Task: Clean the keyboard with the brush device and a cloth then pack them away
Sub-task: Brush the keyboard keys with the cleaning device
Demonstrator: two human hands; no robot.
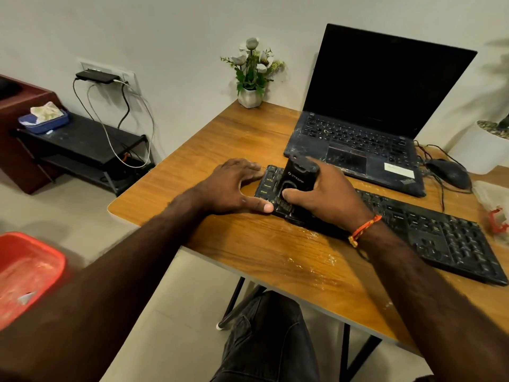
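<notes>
My left hand [231, 186] lies flat with fingers spread; my right hand [327, 197] curls in a grip, both arms outstretched.

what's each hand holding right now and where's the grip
The right hand grips the black brush device around its lower body, upright on the keyboard. The left hand holds nothing, resting at the keyboard's end.

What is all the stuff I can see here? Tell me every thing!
keyboard: 1, black, front of desk
brush device: 1, black, upright on keyboard's left end
laptop: 1, black, open, behind keyboard
mouse: 1, black, right of laptop
flower pot: 1, white, desk's far corner
desk: 1, brown wood
blue box: 1, on black shelf
red tub: 1, lower left
left hand: 1, flat at keyboard's left end
right hand: 1, grips brush device
</notes>
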